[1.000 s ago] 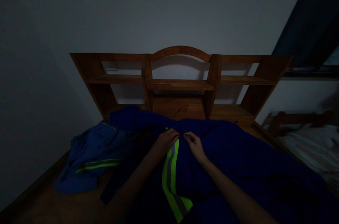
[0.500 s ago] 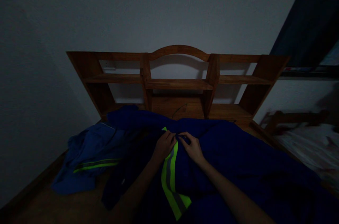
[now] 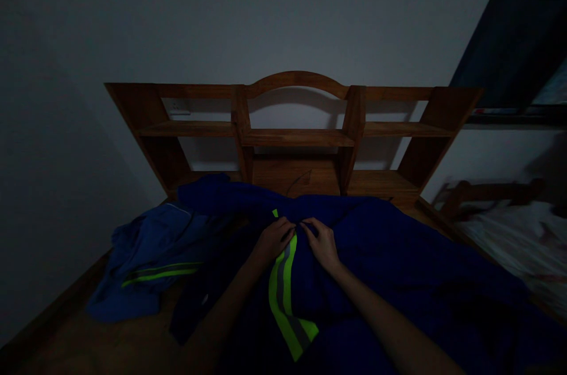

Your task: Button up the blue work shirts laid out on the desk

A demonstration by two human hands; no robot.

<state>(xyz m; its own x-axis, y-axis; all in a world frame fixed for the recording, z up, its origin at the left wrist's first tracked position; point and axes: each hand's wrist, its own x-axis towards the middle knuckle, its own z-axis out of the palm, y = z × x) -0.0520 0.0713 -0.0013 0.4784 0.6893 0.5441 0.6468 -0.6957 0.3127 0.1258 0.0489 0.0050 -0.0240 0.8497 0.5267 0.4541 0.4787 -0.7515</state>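
Note:
A dark blue work jacket [image 3: 376,257] lies spread out in front of me, with a yellow-green and grey reflective strip [image 3: 282,292] running down it. My left hand [image 3: 275,239] pinches the jacket's edge at the top of the strip, fingers closed. Close beside it, my right hand [image 3: 322,240] is also closed, thumb and forefinger pinching the blue cloth. The fingertips of both hands are a short gap apart. Whatever small part lies between them is too dark to make out.
Left of the jacket lies a lighter blue garment [image 3: 146,245] with a yellow-green stripe. Behind stands a wooden headboard with shelves [image 3: 296,137] against a pale wall [image 3: 283,15]. At the right are a dark curtain [image 3: 500,26] and whitish bedding [image 3: 522,239].
My fingertips have moved slightly apart, the right hand shifting a little to the right. The view has tilted slightly; the garments lie as before.

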